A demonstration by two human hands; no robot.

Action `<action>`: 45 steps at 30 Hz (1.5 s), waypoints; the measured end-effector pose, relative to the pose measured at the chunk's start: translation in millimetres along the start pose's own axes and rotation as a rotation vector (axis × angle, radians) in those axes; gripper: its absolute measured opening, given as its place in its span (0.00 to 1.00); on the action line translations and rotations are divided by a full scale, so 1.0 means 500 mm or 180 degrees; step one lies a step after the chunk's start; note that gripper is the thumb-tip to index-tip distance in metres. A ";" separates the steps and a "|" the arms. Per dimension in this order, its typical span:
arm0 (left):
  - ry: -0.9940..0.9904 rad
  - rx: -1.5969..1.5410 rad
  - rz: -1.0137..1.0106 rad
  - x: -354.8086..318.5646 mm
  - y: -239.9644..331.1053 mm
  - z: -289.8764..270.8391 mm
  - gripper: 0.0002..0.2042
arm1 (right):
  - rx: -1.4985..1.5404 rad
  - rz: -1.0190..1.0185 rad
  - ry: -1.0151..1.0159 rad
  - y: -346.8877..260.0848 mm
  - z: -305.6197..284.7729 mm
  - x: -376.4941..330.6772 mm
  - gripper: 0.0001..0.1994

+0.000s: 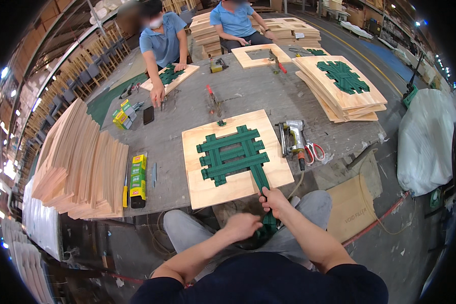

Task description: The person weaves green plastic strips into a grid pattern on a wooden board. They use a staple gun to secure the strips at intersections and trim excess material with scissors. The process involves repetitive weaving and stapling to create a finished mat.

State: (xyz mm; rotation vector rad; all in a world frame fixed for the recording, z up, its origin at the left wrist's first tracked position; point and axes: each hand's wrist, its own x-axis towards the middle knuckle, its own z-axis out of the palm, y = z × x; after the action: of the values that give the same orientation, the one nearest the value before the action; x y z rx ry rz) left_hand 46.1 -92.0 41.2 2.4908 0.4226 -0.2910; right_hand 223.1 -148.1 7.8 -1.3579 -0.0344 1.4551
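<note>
In front of me on the table lies a plywood panel (191, 139) with green webbing straps (228, 164) crossed over its opening. One strap runs off the panel's near edge toward me, and my right hand (275, 202) pinches it there. More green webbing (269, 223) hangs below that hand, over my lap. My left hand (241, 226) is beside the hanging webbing, smeared by motion, so its fingers and anything in them cannot be made out. Right of the panel rest a staple gun (293, 136) and red-handled scissors (315, 153).
Plywood panels are stacked at the left (81, 167), near a green-yellow box (138, 177). Another panel stack (334, 71) with webbing on top stands far right. Two co-workers in blue shirts sit across the table; one reaches toward a phone (148, 115). An air hose (297, 185) trails off the edge.
</note>
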 end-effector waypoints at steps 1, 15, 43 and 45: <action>0.0529 0.0008 -0.0026 -0.001 -0.018 -0.011 0.13 | -0.0135 -0.0106 0.0060 0.010 0.008 -0.006 0.16; 0.1648 0.1318 0.0827 0.145 -0.085 -0.038 0.40 | -0.0888 -0.0873 0.0803 0.097 0.017 -0.044 0.17; 0.1971 0.1708 0.1488 0.165 -0.142 -0.004 0.31 | -0.1023 -0.0816 0.0921 0.138 -0.004 -0.092 0.17; 0.1876 0.1617 0.1470 0.161 -0.140 -0.006 0.31 | -0.1217 -0.0725 0.0971 0.140 -0.008 -0.086 0.17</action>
State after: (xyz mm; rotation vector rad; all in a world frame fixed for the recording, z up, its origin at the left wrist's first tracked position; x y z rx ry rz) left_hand 95.7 -17.3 -16.6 3.0525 -0.0279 0.6067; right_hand 169.7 -208.3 -9.0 -1.8118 -0.2726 1.0719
